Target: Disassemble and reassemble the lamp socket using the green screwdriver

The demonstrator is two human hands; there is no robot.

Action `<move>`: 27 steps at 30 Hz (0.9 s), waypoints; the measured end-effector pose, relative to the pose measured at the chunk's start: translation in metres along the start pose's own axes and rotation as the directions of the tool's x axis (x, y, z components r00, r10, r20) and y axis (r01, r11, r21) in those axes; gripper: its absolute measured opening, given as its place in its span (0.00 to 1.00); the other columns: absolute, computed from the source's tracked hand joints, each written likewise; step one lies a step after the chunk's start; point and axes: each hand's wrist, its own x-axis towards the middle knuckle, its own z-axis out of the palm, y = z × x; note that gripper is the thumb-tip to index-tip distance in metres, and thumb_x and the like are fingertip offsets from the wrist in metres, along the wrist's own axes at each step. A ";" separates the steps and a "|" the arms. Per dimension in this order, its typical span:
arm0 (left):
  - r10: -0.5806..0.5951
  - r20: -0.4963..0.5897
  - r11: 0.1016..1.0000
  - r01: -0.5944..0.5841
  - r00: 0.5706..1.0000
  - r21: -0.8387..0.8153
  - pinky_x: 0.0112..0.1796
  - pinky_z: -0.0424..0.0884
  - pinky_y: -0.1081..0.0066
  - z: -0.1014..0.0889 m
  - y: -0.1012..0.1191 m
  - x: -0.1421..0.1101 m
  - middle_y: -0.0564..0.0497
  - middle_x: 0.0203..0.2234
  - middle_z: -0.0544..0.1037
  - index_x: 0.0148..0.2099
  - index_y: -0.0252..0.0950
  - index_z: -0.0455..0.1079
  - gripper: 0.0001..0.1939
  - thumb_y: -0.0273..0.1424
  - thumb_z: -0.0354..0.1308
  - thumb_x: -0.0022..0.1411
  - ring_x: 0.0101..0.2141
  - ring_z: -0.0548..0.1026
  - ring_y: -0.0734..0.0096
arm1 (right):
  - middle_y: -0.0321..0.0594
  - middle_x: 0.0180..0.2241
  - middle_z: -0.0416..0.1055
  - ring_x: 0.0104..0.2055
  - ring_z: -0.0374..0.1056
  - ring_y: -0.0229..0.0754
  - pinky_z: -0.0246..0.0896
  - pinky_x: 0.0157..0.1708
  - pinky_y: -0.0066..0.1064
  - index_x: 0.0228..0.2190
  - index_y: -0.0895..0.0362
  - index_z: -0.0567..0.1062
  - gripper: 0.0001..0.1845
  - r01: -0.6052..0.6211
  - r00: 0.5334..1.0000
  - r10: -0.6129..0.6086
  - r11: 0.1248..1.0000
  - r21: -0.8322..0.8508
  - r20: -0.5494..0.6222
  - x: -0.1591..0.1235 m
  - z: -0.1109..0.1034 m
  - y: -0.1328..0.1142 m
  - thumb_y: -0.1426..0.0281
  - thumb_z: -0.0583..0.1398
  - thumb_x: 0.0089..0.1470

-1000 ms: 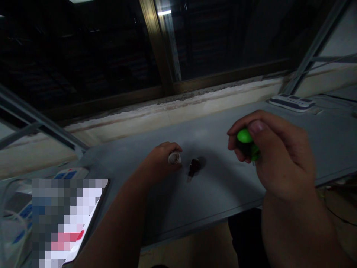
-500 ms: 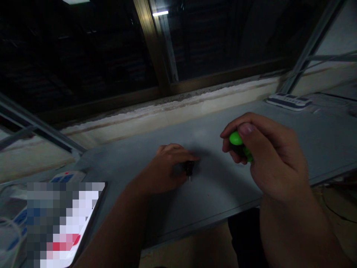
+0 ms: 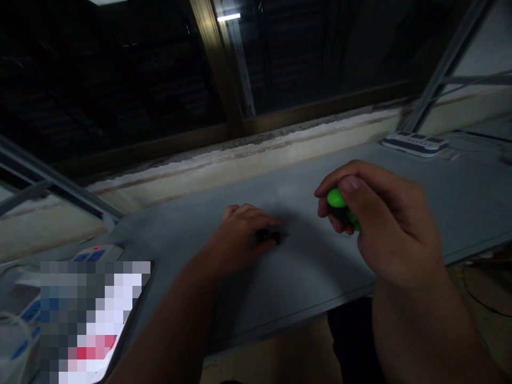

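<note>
My right hand (image 3: 376,224) is raised over the grey table (image 3: 304,266), fingers wrapped round a tool with a bright green and black handle (image 3: 340,205); its tip is hidden. My left hand (image 3: 236,240) rests on the table, fingers curled over a small dark part (image 3: 268,236) that it pinches at the fingertips. The white roll it held before is hidden inside the hand. The scene is dim.
A phone with a lit screen (image 3: 88,320) lies at the table's left front. White power strips sit at the far left (image 3: 94,253) and far right (image 3: 414,143). A window sill and dark window run behind the table. The table's front edge is near my body.
My left hand slid right from beside the dark part onto it and closed over it, turning it sideways. My right hand with the green-handled tool drifted slightly left.
</note>
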 end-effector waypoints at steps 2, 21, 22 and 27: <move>-0.019 0.001 1.000 0.019 1.000 0.019 0.55 0.56 0.52 0.000 -0.003 -0.002 0.50 0.51 0.82 0.58 0.49 0.75 0.22 0.36 0.67 0.61 0.53 0.74 0.53 | 0.39 0.26 0.71 0.26 0.66 0.39 0.61 0.25 0.33 0.32 0.53 0.78 0.17 -0.008 1.000 0.008 1.000 -0.005 0.003 0.000 0.000 0.001 0.58 0.57 0.68; -0.208 -0.188 0.514 -0.056 0.960 -0.856 0.47 0.79 0.64 0.012 0.013 0.007 0.44 0.47 0.82 0.50 0.36 0.76 0.17 0.34 0.71 0.60 0.47 0.81 0.62 | 0.40 0.42 0.80 0.41 0.76 0.44 0.68 0.40 0.34 0.44 0.53 0.80 0.16 -0.047 0.945 0.145 0.948 -0.316 0.294 0.008 0.005 0.024 0.64 0.70 0.53; -0.205 -0.190 0.510 -0.061 0.960 -0.858 0.47 0.79 0.65 0.012 0.014 0.007 0.44 0.47 0.82 0.50 0.36 0.76 0.17 0.33 0.72 0.60 0.47 0.81 0.63 | 0.39 0.41 0.81 0.41 0.76 0.44 0.68 0.41 0.34 0.42 0.53 0.80 0.14 -0.051 0.935 0.156 0.949 -0.311 0.320 0.009 0.006 0.025 0.65 0.70 0.54; -0.211 -0.200 0.510 -0.067 0.957 -0.857 0.47 0.79 0.68 0.012 0.016 0.006 0.46 0.45 0.81 0.48 0.36 0.76 0.15 0.30 0.71 0.60 0.46 0.80 0.66 | 0.38 0.38 0.80 0.41 0.75 0.43 0.66 0.41 0.33 0.39 0.54 0.80 0.08 -0.064 0.913 0.182 0.948 -0.313 0.364 0.011 0.009 0.027 0.68 0.68 0.55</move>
